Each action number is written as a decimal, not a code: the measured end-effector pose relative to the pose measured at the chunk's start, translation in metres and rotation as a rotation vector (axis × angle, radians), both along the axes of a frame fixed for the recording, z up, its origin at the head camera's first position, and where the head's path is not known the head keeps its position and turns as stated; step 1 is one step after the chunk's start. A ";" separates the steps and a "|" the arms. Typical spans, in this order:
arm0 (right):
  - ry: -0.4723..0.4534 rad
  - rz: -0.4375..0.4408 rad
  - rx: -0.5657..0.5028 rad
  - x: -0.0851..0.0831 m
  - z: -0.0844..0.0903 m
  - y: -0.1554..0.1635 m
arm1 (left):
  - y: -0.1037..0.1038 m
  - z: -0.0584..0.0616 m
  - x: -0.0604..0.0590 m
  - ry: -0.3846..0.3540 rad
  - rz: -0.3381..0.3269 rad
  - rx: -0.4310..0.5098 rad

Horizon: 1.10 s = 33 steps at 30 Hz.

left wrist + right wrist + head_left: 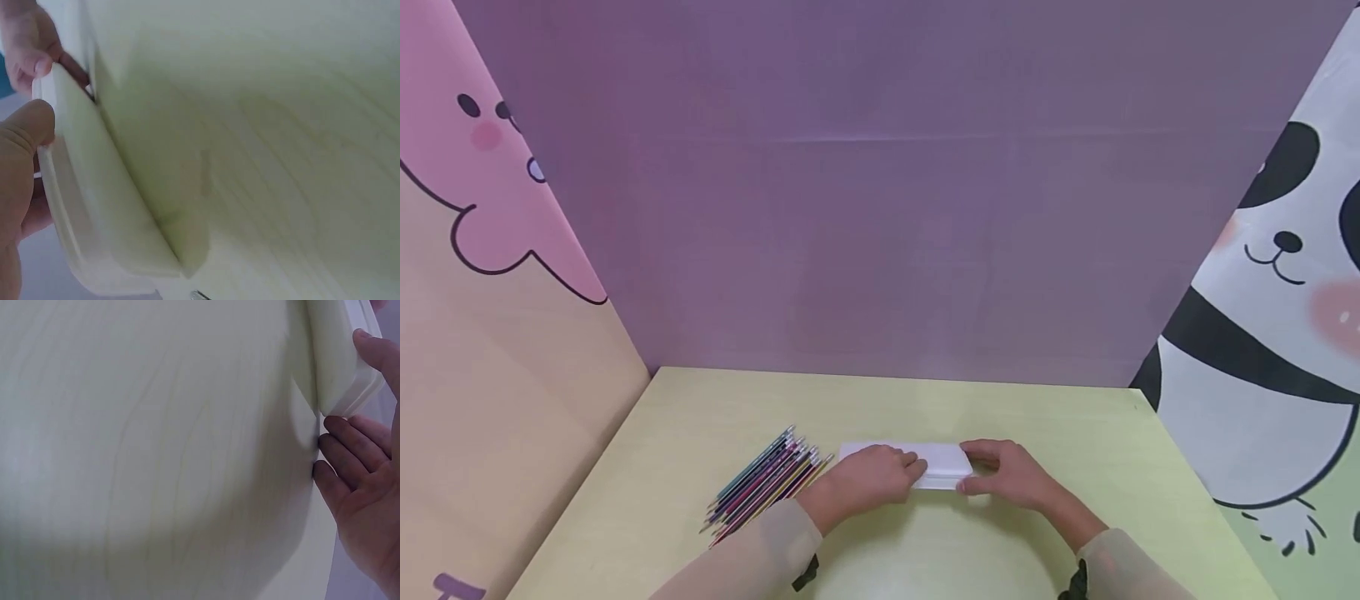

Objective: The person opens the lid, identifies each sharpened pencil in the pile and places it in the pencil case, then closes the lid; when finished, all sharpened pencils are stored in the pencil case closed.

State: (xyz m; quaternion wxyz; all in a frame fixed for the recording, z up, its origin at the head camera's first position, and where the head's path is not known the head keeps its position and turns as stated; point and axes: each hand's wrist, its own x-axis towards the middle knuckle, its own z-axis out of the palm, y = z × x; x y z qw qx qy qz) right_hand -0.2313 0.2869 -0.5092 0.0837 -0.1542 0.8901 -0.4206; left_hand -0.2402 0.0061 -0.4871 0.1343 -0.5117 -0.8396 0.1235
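A long white box (943,460) with a lid lies on the table, its long side toward me. Across its left part, my left hand (880,477) holds it. In the left wrist view the left thumb (39,122) presses on the box's rim, with fingers partly hidden behind. My right hand (1009,473) grips the right end between thumb and forefinger. The right wrist view shows the right thumb (369,339) on the lid's edge and the other fingers (353,447) by the tabletop, near the box's corner. Whether the lid is latched cannot be seen.
Left of the box, several pencils (760,483) lie in a slanted bundle, close to my left forearm. The pale wooden table (1030,408) ends at a purple back wall (880,250). Side panels with cartoon prints, one a panda (1262,400), stand left and right.
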 end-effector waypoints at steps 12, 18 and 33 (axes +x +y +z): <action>0.022 -0.014 -0.011 0.002 -0.005 0.003 | -0.049 -0.004 -0.023 -0.557 0.123 0.450; 0.034 -0.058 0.015 0.007 -0.009 -0.001 | -0.076 -0.001 -0.027 -0.650 0.255 0.621; 0.122 -0.085 0.095 0.010 -0.018 -0.004 | -0.092 -0.005 -0.041 -0.792 0.437 1.089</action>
